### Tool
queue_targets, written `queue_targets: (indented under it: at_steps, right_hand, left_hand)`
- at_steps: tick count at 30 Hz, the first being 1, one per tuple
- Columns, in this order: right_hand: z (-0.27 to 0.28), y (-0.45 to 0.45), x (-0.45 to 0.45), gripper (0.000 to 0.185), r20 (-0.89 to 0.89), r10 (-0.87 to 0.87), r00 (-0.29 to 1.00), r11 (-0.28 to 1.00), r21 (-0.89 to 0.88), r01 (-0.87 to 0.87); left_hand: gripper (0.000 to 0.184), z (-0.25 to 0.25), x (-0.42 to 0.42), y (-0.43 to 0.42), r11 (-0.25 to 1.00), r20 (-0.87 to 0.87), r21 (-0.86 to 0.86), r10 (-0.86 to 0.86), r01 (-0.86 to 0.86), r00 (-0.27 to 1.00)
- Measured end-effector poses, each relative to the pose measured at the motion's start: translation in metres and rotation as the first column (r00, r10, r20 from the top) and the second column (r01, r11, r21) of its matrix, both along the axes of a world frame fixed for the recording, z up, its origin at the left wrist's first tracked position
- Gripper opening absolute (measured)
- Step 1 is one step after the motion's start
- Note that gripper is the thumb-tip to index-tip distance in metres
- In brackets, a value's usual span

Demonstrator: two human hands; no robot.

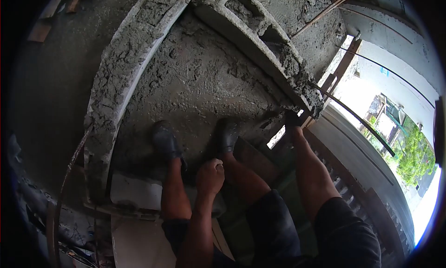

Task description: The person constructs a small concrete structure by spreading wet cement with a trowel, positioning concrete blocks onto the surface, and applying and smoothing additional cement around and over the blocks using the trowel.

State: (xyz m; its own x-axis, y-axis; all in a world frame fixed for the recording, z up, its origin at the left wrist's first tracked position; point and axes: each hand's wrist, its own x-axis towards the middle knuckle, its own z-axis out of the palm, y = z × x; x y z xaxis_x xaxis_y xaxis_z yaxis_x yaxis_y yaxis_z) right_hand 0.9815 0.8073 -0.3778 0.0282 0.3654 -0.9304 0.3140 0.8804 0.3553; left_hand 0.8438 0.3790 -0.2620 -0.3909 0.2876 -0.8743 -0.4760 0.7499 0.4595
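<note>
My left hand (210,178) is closed in a fist between my shins, in front of my shoes. A small brownish end shows at its knuckles; what it belongs to is hidden. My right hand (292,119) reaches forward to the near right end of a row of hollow concrete blocks (246,35). It lies in dark shadow at the block's end, so its fingers cannot be made out. Wet grey mortar (200,77) covers the floor between this row and a second, mortar-topped block row (121,63) on the left.
My dark shoes (166,138) stand in the wet mortar. Metal bars (355,111) stick out at the right, and a rusty bar (69,168) curves up at the left. Wood scraps (39,32) lie at the far left. Beyond an opening at the right are green plants (415,154).
</note>
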Motion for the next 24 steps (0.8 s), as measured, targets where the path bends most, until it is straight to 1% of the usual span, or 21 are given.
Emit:
queue_targets:
  at_steps: [1, 2, 3, 5, 6, 7, 8, 9, 10, 11, 12, 14, 15, 16, 17, 18, 19, 20, 21, 22, 24]
  right_hand:
    - [-0.020, 0.002, -0.007, 0.046, 0.037, 0.171, 0.984, 0.984, -0.050, -0.170]
    - [-0.025, -0.005, -0.020, 0.050, 0.066, 0.341, 0.938, 0.937, -0.103, -0.334]
    - [-0.024, -0.017, -0.024, 0.050, 0.070, 0.344, 0.936, 0.936, -0.105, -0.336]
    - [-0.001, -0.074, -0.057, 0.030, 0.002, 0.063, 0.998, 0.994, 0.090, -0.063]
    - [-0.009, -0.086, -0.052, 0.019, -0.050, 0.247, 0.968, 0.969, -0.022, -0.248]
    - [0.000, -0.105, -0.061, 0.017, -0.160, 0.328, 0.931, 0.941, -0.028, -0.337]
    - [-0.012, -0.111, -0.049, 0.018, -0.238, 0.218, 0.946, 0.972, -0.028, -0.231]
    - [-0.008, -0.122, -0.048, 0.018, -0.242, 0.218, 0.946, 0.973, -0.027, -0.231]
    - [0.001, -0.135, -0.046, 0.021, -0.437, -0.199, 0.877, 0.971, 0.034, 0.237]
    - [0.013, -0.148, -0.045, 0.025, -0.618, -0.519, 0.590, 0.754, -0.006, 0.657]
    - [0.030, -0.161, -0.045, 0.025, -0.625, -0.517, 0.586, 0.753, -0.006, 0.658]
    - [0.058, -0.180, -0.040, 0.022, -0.789, -0.501, 0.355, 0.710, -0.140, 0.690]
    - [0.050, -0.176, -0.029, 0.022, -0.789, -0.500, 0.357, 0.708, -0.135, 0.693]
    - [0.028, -0.170, 0.000, 0.021, -0.753, -0.607, 0.255, 0.504, -0.117, 0.856]
    - [0.011, -0.165, 0.027, 0.021, -0.720, -0.683, 0.126, 0.265, -0.083, 0.961]
    - [-0.003, -0.157, 0.035, 0.018, -0.721, -0.608, 0.334, 0.443, 0.041, 0.896]
    - [-0.013, -0.153, 0.038, 0.018, -0.720, -0.609, 0.333, 0.441, 0.042, 0.896]
    - [-0.025, -0.148, 0.041, 0.017, -0.601, -0.378, 0.704, 0.778, 0.206, 0.594]
    - [-0.036, -0.144, 0.045, 0.015, -0.420, -0.018, 0.907, 0.948, 0.281, 0.149]
    - [-0.052, -0.133, 0.059, 0.015, -0.413, -0.026, 0.910, 0.948, 0.278, 0.153]
    - [-0.080, -0.111, 0.091, 0.013, -0.328, -0.308, 0.893, 0.937, 0.059, 0.345]
  left_hand:
    - [0.024, 0.001, -0.002, -0.001, 1.000, -0.001, -0.003, 0.002, -0.002, 1.000]
    - [0.025, 0.002, -0.005, 0.000, 1.000, 0.006, 0.002, 0.008, -0.008, 1.000]
    - [0.025, 0.003, -0.005, 0.000, 1.000, 0.017, 0.008, 0.012, -0.012, 1.000]
    - [0.025, 0.002, -0.002, 0.003, 1.000, 0.043, 0.002, 0.011, -0.011, 0.999]
    - [0.025, 0.001, -0.002, 0.005, 1.000, 0.059, -0.004, 0.007, -0.007, 0.998]
    - [0.025, 0.001, -0.003, 0.006, 1.000, 0.057, 0.003, 0.007, -0.007, 0.998]
    - [0.024, 0.001, -0.004, 0.006, 1.000, 0.064, -0.005, -0.005, 0.006, 0.998]
    - [0.023, 0.001, -0.005, 0.004, 1.000, 0.072, -0.016, -0.018, 0.020, 0.997]
    - [0.023, 0.001, -0.004, 0.003, 1.000, 0.071, -0.015, -0.020, 0.021, 0.997]
    - [0.023, 0.000, -0.002, 0.002, 1.000, 0.056, -0.016, -0.014, 0.015, 0.998]
    - [0.023, -0.002, -0.003, 0.004, 1.000, 0.037, -0.013, -0.006, 0.007, 0.999]
    - [0.023, -0.003, -0.003, 0.004, 1.000, 0.026, 0.002, 0.004, -0.004, 1.000]
    - [0.023, -0.002, -0.001, 0.005, 1.000, 0.023, 0.013, 0.017, -0.017, 1.000]
    - [0.023, -0.001, 0.001, 0.004, 1.000, 0.031, 0.015, 0.011, -0.011, 0.999]
    - [0.023, 0.001, 0.001, 0.003, 1.000, 0.037, 0.013, 0.001, -0.002, 0.999]
    - [0.023, -0.001, -0.001, 0.004, 1.000, 0.031, 0.012, 0.000, -0.001, 1.000]
    - [0.023, -0.002, -0.001, 0.004, 1.000, 0.032, 0.010, -0.002, 0.002, 0.999]
    - [0.023, -0.003, 0.001, 0.004, 1.000, 0.020, 0.021, -0.009, 0.008, 1.000]
    - [0.023, -0.002, 0.004, 0.003, 0.999, 0.010, 0.031, -0.015, 0.015, 1.000]
    - [0.023, -0.001, 0.005, 0.003, 0.999, 0.017, 0.027, -0.022, 0.021, 1.000]
    - [0.022, 0.000, 0.005, 0.005, 0.997, -0.007, 0.071, -0.008, 0.009, 1.000]
